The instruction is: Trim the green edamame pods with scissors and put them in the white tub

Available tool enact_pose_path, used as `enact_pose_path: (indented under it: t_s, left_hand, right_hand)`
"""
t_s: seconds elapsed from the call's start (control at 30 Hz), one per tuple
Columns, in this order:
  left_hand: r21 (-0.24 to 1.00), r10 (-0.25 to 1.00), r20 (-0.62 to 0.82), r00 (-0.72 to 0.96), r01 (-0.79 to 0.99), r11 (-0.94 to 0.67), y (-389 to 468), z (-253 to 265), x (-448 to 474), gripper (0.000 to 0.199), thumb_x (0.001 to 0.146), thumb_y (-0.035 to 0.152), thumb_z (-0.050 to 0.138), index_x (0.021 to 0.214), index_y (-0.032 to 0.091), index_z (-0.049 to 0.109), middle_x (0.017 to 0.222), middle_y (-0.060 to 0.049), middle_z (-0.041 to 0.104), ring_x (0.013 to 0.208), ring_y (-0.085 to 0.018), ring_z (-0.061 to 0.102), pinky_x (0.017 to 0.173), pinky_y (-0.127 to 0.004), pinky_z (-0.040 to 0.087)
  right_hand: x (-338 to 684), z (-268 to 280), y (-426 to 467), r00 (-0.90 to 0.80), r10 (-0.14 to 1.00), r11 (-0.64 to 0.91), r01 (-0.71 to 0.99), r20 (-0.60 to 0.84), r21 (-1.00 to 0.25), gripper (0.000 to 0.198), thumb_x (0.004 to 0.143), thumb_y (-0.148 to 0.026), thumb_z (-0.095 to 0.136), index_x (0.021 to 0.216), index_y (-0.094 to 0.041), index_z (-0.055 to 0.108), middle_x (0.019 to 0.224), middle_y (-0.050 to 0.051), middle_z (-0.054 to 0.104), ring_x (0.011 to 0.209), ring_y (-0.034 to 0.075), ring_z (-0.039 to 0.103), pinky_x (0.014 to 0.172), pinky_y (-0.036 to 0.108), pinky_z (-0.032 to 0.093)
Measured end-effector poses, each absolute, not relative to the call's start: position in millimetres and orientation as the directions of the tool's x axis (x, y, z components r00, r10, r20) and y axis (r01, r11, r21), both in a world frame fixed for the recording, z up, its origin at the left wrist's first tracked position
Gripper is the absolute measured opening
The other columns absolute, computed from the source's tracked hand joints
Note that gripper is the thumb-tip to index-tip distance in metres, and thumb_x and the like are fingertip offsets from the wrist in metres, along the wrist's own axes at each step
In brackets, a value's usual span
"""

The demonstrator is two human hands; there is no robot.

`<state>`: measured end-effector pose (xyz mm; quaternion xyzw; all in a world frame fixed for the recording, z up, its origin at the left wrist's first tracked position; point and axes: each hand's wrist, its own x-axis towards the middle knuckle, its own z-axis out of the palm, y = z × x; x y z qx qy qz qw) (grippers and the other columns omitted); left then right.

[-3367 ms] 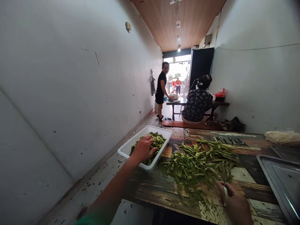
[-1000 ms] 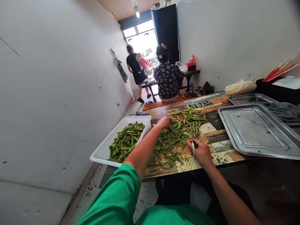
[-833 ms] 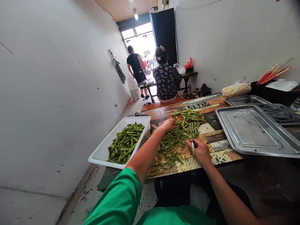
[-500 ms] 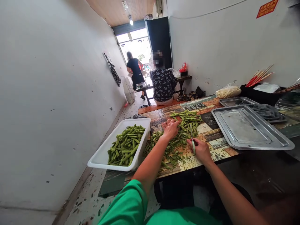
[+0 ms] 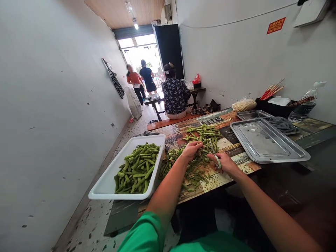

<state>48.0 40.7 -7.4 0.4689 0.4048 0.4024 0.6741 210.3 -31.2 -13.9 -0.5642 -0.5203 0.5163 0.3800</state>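
My right hand [image 5: 224, 162] is closed around scissors [image 5: 217, 161] with a pale green handle, their blades pointing up and away over the table. Just left of the blades, my left hand [image 5: 193, 150] pinches an edamame pod, mostly hidden by the fingers. Beyond both hands lies a loose pile of edamame pods [image 5: 206, 132]. Trimmed bits and more pods [image 5: 193, 176] are scattered under and in front of my hands. To the left, a white plastic tub [image 5: 105, 182] holds a heap of edamame pods [image 5: 139, 168].
A metal tray [image 5: 270, 141] lies on the right of the patterned table [image 5: 243, 159]. Behind it are a second tray with dark grey stuff [image 5: 285, 124], a black box of skewers [image 5: 271, 103] and a plastic bottle [image 5: 304, 108]. Ahead, a person [image 5: 174, 94] sits; two others stand near the doorway.
My left hand has lifted from the pile and come nearer the scissors, fingers now pinched. The scissors have tilted leftward. The view has shifted, and another person shows by the doorway.
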Motion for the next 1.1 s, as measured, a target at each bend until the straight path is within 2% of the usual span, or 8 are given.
enact_pose_path:
  t_s: [0.13,0.3,0.4,0.6,0.83,0.93,1.03,1.1]
  left_hand:
    - [0.965,0.952,-0.144,0.272,-0.173,0.195,42,-7,48,0.036,0.06,0.03,0.077,0.086,0.012,0.059,0.068,0.0,0.059,0.048,-0.003,0.041,0.042,-0.017,0.025]
    - [0.996,0.973,-0.089,0.213,0.026,0.085,38,-7,48,0.03,0.057,0.019,0.075,0.085,0.011,0.065,0.056,0.006,0.049,0.045,-0.002,0.034,0.046,-0.019,0.025]
    - [0.994,0.969,-0.079,0.234,0.095,0.058,35,-6,51,0.029,0.056,0.021,0.075,0.082,0.011,0.067,0.053,0.007,0.046,0.047,-0.003,0.034,0.05,-0.02,0.026]
    - [0.985,0.966,0.018,0.258,0.163,-0.062,33,-7,52,0.026,0.06,0.029,0.072,0.078,0.012,0.067,0.065,0.002,0.056,0.057,-0.006,0.041,0.058,-0.022,0.031]
    - [0.881,0.958,0.014,0.286,0.45,-0.148,35,-7,43,0.027,0.062,0.038,0.072,0.074,0.013,0.071,0.055,0.002,0.051,0.056,-0.009,0.04,0.055,-0.024,0.029]
    - [0.929,0.969,-0.024,0.247,0.363,-0.069,36,-6,43,0.027,0.058,0.036,0.076,0.072,0.013,0.069,0.052,0.004,0.047,0.051,-0.007,0.038,0.051,-0.023,0.027]
    - [0.985,0.957,-0.17,0.235,0.07,0.158,37,-3,45,0.026,0.062,0.034,0.074,0.072,0.013,0.062,0.05,0.005,0.046,0.042,-0.004,0.031,0.043,-0.02,0.019]
    - [0.944,0.92,-0.271,0.284,-0.107,0.312,38,-1,46,0.024,0.065,0.029,0.072,0.068,0.012,0.056,0.053,0.003,0.05,0.039,-0.002,0.028,0.04,-0.019,0.014]
  right_hand:
    - [210,-12,-36,-0.076,0.974,-0.199,0.156,-0.213,-0.968,0.043,0.066,-0.056,0.07,0.067,-0.016,0.056,0.049,-0.003,0.054,0.037,0.01,0.051,0.026,0.017,0.028]
    - [212,-9,-33,-0.09,0.974,-0.189,0.179,-0.207,-0.966,0.044,0.065,-0.057,0.07,0.066,-0.015,0.058,0.048,-0.002,0.055,0.036,0.01,0.051,0.026,0.017,0.029]
    - [212,-6,-31,-0.09,0.975,-0.182,0.217,-0.205,-0.959,0.045,0.065,-0.059,0.069,0.063,-0.015,0.057,0.047,-0.001,0.056,0.035,0.009,0.05,0.027,0.018,0.028]
    - [214,-8,-31,-0.084,0.978,-0.164,0.262,-0.192,-0.951,0.045,0.066,-0.059,0.067,0.059,-0.016,0.056,0.041,-0.003,0.052,0.032,0.008,0.047,0.029,0.018,0.027]
    - [217,-23,-28,-0.059,0.992,-0.084,0.327,-0.109,-0.941,0.044,0.062,-0.057,0.071,0.051,-0.017,0.055,0.036,-0.005,0.047,0.03,0.009,0.045,0.033,0.021,0.035]
    - [216,-24,-27,-0.049,0.993,-0.09,0.303,-0.11,-0.949,0.043,0.062,-0.056,0.071,0.053,-0.017,0.055,0.035,-0.005,0.046,0.03,0.009,0.044,0.033,0.02,0.035]
    - [213,-22,-30,-0.038,0.986,-0.151,0.194,-0.161,-0.969,0.042,0.063,-0.056,0.07,0.061,-0.016,0.057,0.041,-0.004,0.052,0.033,0.009,0.047,0.03,0.018,0.03]
    - [210,-20,-34,-0.058,0.974,-0.212,0.101,-0.219,-0.972,0.042,0.064,-0.056,0.071,0.066,-0.016,0.057,0.046,-0.003,0.055,0.035,0.01,0.05,0.027,0.018,0.028]
